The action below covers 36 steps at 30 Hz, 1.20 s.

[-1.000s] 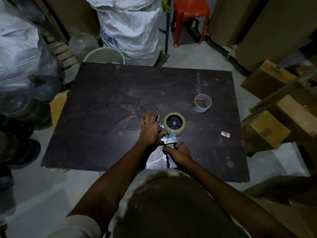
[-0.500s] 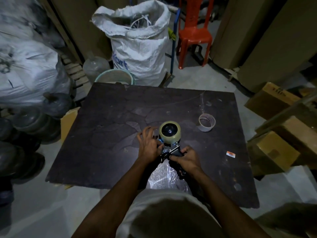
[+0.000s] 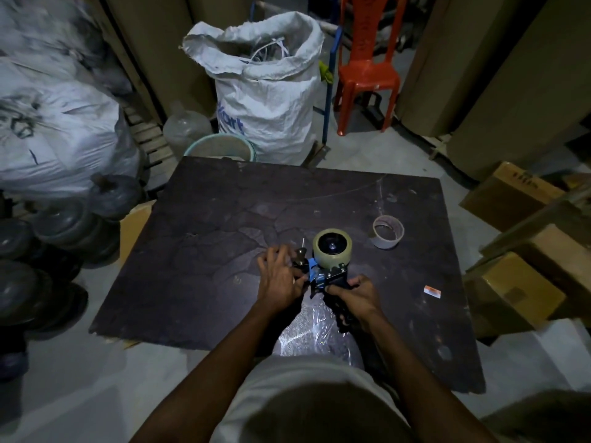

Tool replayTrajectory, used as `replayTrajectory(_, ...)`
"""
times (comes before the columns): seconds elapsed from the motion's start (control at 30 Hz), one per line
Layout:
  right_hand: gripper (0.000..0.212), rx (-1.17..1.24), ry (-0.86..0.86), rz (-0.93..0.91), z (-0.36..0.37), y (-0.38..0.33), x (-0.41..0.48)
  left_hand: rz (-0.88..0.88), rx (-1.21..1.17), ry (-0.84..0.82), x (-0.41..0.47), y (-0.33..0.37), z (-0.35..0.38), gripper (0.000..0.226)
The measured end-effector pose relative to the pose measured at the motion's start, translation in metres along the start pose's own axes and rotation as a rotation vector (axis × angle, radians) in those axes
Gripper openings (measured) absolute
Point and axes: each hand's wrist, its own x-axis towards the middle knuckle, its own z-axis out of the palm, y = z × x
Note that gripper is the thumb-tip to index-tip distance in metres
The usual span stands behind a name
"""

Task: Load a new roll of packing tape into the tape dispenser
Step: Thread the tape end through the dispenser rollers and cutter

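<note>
A black and blue tape dispenser (image 3: 326,278) is held above the near middle of the dark table (image 3: 204,257). A full roll of clear packing tape (image 3: 332,251) sits on its hub, its open face turned up toward me. My right hand (image 3: 356,300) is wrapped around the dispenser's black handle. My left hand (image 3: 281,276) grips the dispenser's front end by the roller and blue guard. An empty cardboard tape core (image 3: 388,231) lies on the table to the right of the roll.
A small orange and white label (image 3: 432,291) lies on the table at right. Clear plastic wrap (image 3: 315,334) lies by the table's near edge. Cardboard boxes (image 3: 518,289) stand at right, a white sack (image 3: 265,94) and a red chair (image 3: 366,65) behind, dark jugs at left.
The dispenser has been lifted from lying flat on the table and tilted upright, so the roll faces me. My head has tipped up, showing more of the room behind.
</note>
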Motion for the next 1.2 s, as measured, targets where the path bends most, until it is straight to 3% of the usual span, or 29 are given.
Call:
replayTrajectory(0.23, 0.054, -0.023, 0.023, -0.016, 0.002, 0.007, -0.003, -0.015, 0.031, -0.059, -0.003, -0.01, 0.013, 0.018)
replayTrajectory(0.47, 0.061, 0.025, 0.028, 0.024, 0.007, 0.012, -0.007, -0.031, -0.04, 0.062, -0.014, -0.013, 0.021, 0.022)
replayTrajectory(0.57, 0.054, 0.042, 0.01, 0.018, 0.005, 0.012, -0.008, -0.058, -0.12, 0.072, -0.02, -0.022, 0.027, 0.022)
replayTrajectory(0.67, 0.054, 0.044, 0.02, 0.022, 0.005, 0.014, -0.008, -0.099, -0.268, 0.02, -0.022, -0.025, 0.029, 0.016)
replayTrajectory(0.77, 0.063, 0.082, -0.011, 0.065, 0.005, 0.019, -0.006, -0.254, -0.505, -0.076, -0.024, -0.014, 0.025, 0.009)
replayTrajectory(0.97, 0.059, 0.099, -0.042, 0.053, 0.006, 0.03, 0.001, -0.472, -0.949, -0.125, -0.028, -0.003, 0.026, 0.017)
replayTrajectory(1.07, 0.058, 0.092, -0.008, 0.049, 0.005, 0.019, -0.009, -0.461, -0.931, -0.14, -0.03, -0.005, 0.029, 0.017)
replayTrajectory(1.2, 0.054, 0.101, -0.018, 0.05, 0.006, 0.021, -0.006, -0.35, -0.707, -0.162, -0.043, -0.015, 0.029, 0.027)
